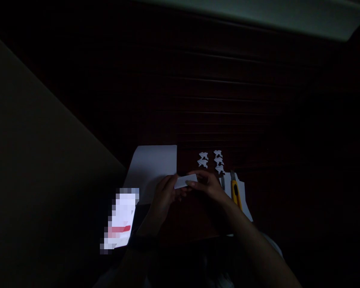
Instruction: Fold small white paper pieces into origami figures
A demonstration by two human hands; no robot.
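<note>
Between my two hands is a small folded strip of white paper (183, 182), held above the dark table. My left hand (165, 193) grips its left end, with the fingers partly curled beneath it. At the right end, my right hand (208, 185) pinches the strip, thumb on top. Past my hands lie several small folded paper figures (203, 162), set out in two columns. A yellow box cutter (235, 193) rests on white paper (244, 200), to the right of my right wrist.
A large white sheet (156, 164) lies behind my left hand. To the left, a lit phone screen (123, 218) glows, partly blurred out. A dark slim tool (223, 183) is beside the cutter. A pale wall (33, 140) rises on the left; the room is dim.
</note>
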